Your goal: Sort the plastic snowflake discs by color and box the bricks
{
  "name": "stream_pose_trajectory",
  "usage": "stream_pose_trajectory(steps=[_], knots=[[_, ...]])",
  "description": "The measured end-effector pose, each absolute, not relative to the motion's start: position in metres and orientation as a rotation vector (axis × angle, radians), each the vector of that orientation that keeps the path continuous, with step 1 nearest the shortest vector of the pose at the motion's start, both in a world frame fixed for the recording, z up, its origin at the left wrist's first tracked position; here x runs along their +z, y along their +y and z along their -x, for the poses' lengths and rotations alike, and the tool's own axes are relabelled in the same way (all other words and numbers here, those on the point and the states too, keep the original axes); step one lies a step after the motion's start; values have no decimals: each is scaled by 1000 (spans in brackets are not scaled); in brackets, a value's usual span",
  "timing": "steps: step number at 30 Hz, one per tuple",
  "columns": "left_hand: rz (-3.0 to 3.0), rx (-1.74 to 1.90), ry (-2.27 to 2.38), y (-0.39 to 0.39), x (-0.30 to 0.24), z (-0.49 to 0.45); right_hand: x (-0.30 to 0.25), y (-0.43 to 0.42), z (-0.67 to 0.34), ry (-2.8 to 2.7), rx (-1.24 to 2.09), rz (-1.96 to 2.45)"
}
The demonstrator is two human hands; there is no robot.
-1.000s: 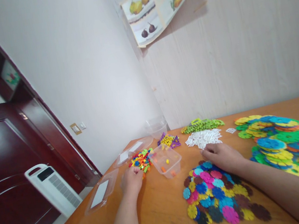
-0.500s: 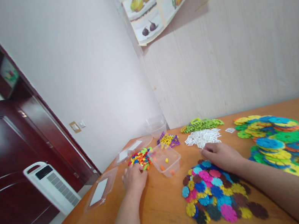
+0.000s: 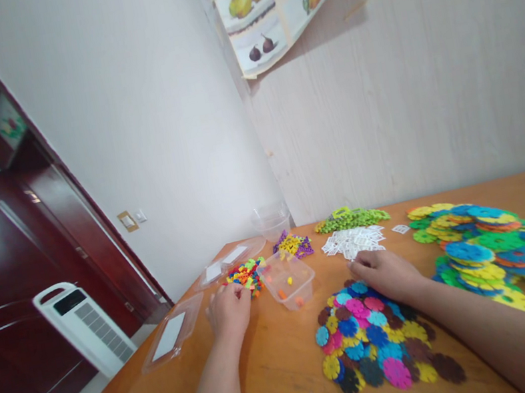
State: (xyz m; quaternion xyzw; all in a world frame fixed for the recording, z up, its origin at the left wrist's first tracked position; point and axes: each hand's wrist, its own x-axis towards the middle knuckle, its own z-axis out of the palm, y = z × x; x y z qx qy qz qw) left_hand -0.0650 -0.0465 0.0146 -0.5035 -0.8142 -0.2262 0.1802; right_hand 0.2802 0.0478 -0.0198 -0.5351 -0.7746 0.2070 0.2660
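My left hand (image 3: pixel 229 309) is at the near left edge of a pile of small coloured plastic pieces (image 3: pixel 252 274). Its fingers are curled with the tips close together, and whatever may be between them is hidden. Just right of that pile stands a clear plastic box (image 3: pixel 303 284) with a few orange and yellow pieces inside. My right hand (image 3: pixel 382 272) rests loosely closed on the table, with nothing showing in it. It lies at the far edge of a heap of coloured notched discs (image 3: pixel 369 340), below a pile of white flat pieces (image 3: pixel 355 242).
Behind stand purple-and-yellow pieces (image 3: pixel 294 244), green pieces (image 3: pixel 352 218) and a clear tub (image 3: pixel 271 220). Large notched discs (image 3: pixel 494 243) spread over the right. Clear lids (image 3: pixel 172 334) lie along the table's left edge. A white heater (image 3: pixel 85 329) stands on the floor.
The whole view has shifted slightly. My left hand has drawn a little to the left at the small pieces, while my right hand stays in place by the discs.
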Motion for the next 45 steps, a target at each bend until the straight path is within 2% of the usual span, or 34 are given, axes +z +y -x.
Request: stream_pose_trajectory(steps=[4, 8, 12, 18, 22, 31, 38, 45], knots=[[1578, -981, -2024, -40, 14, 57, -20, 48, -280, -2087, 550, 1459], [1756, -1039, -1900, -31, 10, 42, -18, 48, -279, -2084, 544, 1493], [1857, -1091, -1883, -26, 5, 41, -16, 47, -279, -2089, 546, 1492], [1688, -1318, -2086, -24, 1, 77, -15, 46, -279, -2072, 568, 1488], [1633, -1109, -2214, -24, -2, 90, -14, 46, -278, -2066, 574, 1497], [1713, -483, -2197, -29, -1, 74, -12, 44, -278, -2067, 567, 1498], [1739, -350, -2174, -32, -1, 69, -12, 44, -278, -2068, 576, 1509], [1716, -372, -2196, -35, 2, 65, -13, 45, -278, -2066, 572, 1505]])
